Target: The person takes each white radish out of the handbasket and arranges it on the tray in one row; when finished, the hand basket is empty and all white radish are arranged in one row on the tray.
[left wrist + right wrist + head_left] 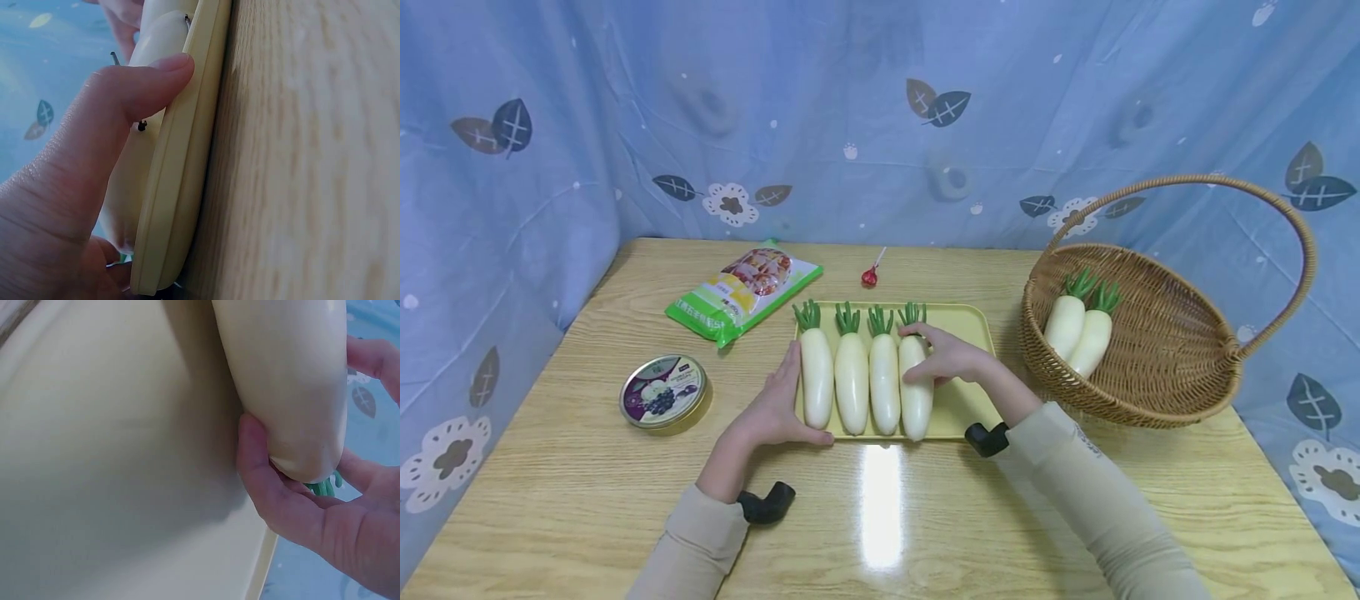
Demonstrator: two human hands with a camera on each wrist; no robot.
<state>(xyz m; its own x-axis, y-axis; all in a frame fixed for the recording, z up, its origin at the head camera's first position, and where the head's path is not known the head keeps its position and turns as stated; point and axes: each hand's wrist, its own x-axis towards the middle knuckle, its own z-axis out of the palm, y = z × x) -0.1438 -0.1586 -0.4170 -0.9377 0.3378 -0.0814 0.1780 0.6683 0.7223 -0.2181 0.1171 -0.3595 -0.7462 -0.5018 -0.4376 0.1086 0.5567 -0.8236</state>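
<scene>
Several white radishes with green tops lie side by side, tops away from me, on a yellow tray (966, 408). My right hand (955, 357) reaches over the rightmost white radish (916, 412) and grips it near its leafy end, thumb on one side and fingers on the other. In the right wrist view the fingers curl about that radish's end beside bare tray surface. My left hand (775, 410) holds the tray's near left corner beside the leftmost radish (817, 383). Its thumb (159, 78) lies over the front rim; the other fingers are partly hidden along the left side.
A wicker basket (1157, 367) with a tall handle stands at the right, holding two white radishes (1078, 333). At the left are a round tin (662, 392) and a green-and-white food packet (745, 292). A red lollipop (869, 277) lies behind the tray; blue curtains enclose the table.
</scene>
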